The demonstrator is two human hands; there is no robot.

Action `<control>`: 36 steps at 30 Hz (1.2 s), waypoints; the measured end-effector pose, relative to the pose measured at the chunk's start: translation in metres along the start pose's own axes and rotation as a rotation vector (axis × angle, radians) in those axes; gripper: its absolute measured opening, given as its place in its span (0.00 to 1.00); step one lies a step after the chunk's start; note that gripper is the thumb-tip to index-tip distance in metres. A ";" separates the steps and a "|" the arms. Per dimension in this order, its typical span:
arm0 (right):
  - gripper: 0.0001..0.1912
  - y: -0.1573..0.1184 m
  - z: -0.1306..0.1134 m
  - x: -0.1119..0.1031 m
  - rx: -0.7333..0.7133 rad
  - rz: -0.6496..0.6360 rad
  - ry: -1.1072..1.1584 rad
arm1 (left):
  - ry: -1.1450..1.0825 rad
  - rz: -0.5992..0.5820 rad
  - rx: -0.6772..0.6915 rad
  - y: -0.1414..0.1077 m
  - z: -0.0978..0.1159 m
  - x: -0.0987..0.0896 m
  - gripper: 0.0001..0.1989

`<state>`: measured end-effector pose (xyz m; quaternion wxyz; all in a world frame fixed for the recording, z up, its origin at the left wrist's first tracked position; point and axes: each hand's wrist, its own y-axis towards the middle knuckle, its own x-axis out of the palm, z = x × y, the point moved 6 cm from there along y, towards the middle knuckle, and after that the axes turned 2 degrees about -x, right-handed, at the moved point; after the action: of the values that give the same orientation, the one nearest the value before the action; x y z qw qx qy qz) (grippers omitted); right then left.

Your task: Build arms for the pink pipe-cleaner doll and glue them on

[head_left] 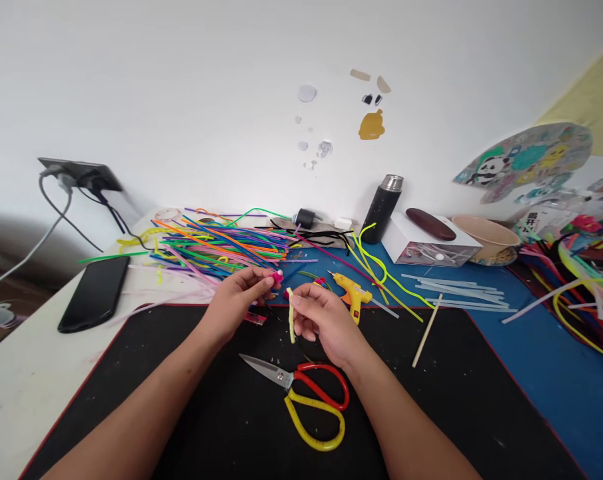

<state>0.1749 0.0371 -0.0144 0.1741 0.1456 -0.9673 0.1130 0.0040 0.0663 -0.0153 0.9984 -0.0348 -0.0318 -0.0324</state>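
Observation:
Between the thumb and fingers of my left hand [241, 297] is a small pink fuzzy piece [277, 275] with a whitish tip. My right hand [326, 320] pinches a short pale-yellow pipe cleaner [291, 320], held roughly upright. The two pieces are close together but apart. Below my hands, scissors [284, 379] with one red and one yellow handle lie on the black mat [221, 427]. A yellow glue gun [354, 297] rests just beyond my right hand. Something pink and red shows behind the right fingers, too hidden to name.
Loose coloured pipe cleaners [226, 243] spread along the back left. A phone [95, 292] lies at left. Clear glue sticks [461, 293], a wooden stick [427, 331], a black thermos [381, 210], a tissue box [426, 240] and a bowl [486, 233] stand or lie at right.

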 end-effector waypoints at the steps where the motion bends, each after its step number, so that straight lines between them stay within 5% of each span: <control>1: 0.21 0.000 0.000 0.000 0.009 0.003 0.024 | 0.001 -0.004 0.000 0.000 0.000 0.000 0.20; 22: 0.18 -0.008 -0.011 0.006 0.022 -0.113 0.278 | -0.012 -0.023 0.000 -0.002 0.001 0.005 0.21; 28: 0.17 -0.018 -0.011 0.022 0.039 -0.293 0.332 | -0.017 -0.029 -0.013 -0.002 0.002 0.005 0.21; 36: 0.17 -0.032 0.020 0.049 0.209 -0.512 -0.031 | 0.004 -0.010 -0.014 -0.001 0.000 0.000 0.20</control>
<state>0.1351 -0.0095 -0.0098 0.1663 0.4041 -0.8847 0.1623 0.0041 0.0654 -0.0153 0.9980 -0.0414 -0.0297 -0.0377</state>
